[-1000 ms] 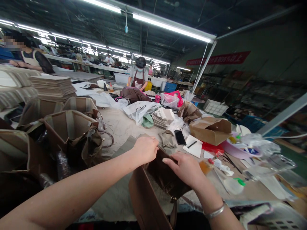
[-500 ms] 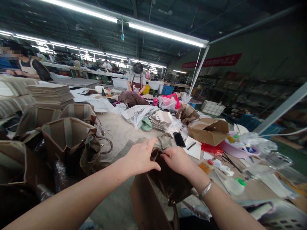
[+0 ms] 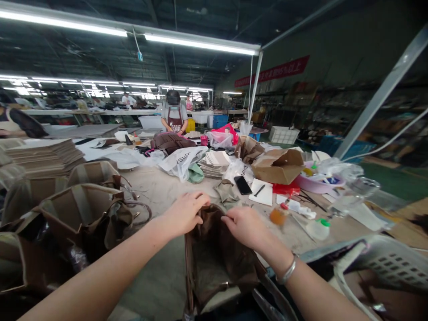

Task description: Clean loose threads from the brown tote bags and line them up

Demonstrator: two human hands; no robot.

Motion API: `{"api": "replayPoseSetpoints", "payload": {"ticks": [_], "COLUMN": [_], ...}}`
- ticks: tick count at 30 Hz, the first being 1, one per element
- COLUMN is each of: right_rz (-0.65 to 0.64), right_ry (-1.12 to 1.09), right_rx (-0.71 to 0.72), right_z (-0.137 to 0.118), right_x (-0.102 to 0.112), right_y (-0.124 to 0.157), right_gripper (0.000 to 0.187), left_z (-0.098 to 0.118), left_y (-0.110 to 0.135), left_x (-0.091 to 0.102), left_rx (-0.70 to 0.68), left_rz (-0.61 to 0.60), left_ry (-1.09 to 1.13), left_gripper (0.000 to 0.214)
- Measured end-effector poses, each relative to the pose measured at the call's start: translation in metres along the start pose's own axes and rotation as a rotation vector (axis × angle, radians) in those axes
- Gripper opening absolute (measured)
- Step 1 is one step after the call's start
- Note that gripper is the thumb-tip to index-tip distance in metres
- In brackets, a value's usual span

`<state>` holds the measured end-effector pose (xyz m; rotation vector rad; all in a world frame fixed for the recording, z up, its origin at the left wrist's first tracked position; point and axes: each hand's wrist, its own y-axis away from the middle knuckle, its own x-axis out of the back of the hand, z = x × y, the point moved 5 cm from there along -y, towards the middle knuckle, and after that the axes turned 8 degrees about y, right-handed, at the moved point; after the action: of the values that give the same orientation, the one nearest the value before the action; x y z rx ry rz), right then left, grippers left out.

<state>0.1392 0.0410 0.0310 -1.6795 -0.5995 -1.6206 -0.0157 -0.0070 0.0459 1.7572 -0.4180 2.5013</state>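
A dark brown handbag [image 3: 220,254] stands in front of me with its mouth facing up, its lining showing inside. My left hand [image 3: 187,211] grips the far left corner of its rim, thumb and fingers closed on the edge. At the far right part of the rim, my right hand [image 3: 245,225] pinches the bag's edge; a silver bangle circles that wrist. The handles lie toward my body at the near side. A grey-green cloth piece [image 3: 226,191] rests on the table just beyond the bag.
Several open brown bags [image 3: 80,205] crowd the left, by a stack of boards [image 3: 43,156]. A phone [image 3: 242,185], an orange liquid bottle [image 3: 278,216], a green-capped bottle [image 3: 319,228] and a purple basin [image 3: 319,183] lie right. A white basket [image 3: 384,258] stands near right. A co-worker [image 3: 174,113] stands across.
My left hand has closed from spread fingers onto the bag's rim. The bag has swung more upright with its mouth opened wider, and the view has turned right.
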Motion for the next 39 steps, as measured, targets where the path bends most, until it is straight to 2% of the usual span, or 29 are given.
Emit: {"api": "replayPoseSetpoints", "payload": {"ticks": [3,7,11,15,23,29,35,39], "right_rz": [-0.005,0.047,0.053,0.007,0.019,0.015,0.011,-0.007], "right_ry": [-0.005,-0.035,-0.198,-0.330,-0.211,-0.115,-0.109,-0.106], "right_rx": [-0.025,-0.030,-0.038,-0.031,0.001,-0.007,-0.056,-0.056], "right_z": [0.005,0.009,0.016,0.022,0.014,0.009,0.014,0.015], "right_x": [-0.004,-0.004,-0.005,-0.008,-0.006,-0.011,-0.014,-0.016], "right_y": [-0.001,0.001,0.003,0.003,-0.026,-0.040,-0.040,-0.041], "right_gripper": [0.032,0.032,0.035,0.048,0.024,0.024,0.022,0.024], "left_z": [0.010,0.005,-0.002,-0.002,-0.003,-0.007,-0.021,-0.026], "left_y": [-0.002,-0.008,-0.015,-0.018,-0.019,-0.019,-0.008,-0.003], "left_x": [-0.009,-0.016,-0.014,-0.016,-0.021,-0.021,-0.020,-0.019], "left_rx": [-0.046,-0.063,-0.026,-0.001,0.074,0.117,0.230,0.210], "left_rz": [0.107,0.120,0.118,0.144,0.179,0.154,0.115,0.035], "left_ry": [-0.018,0.051,0.114,0.097,0.028,0.043,0.191,0.142], "left_gripper": [0.022,0.006,0.007,0.010,0.012,0.008,0.051,0.040]}}
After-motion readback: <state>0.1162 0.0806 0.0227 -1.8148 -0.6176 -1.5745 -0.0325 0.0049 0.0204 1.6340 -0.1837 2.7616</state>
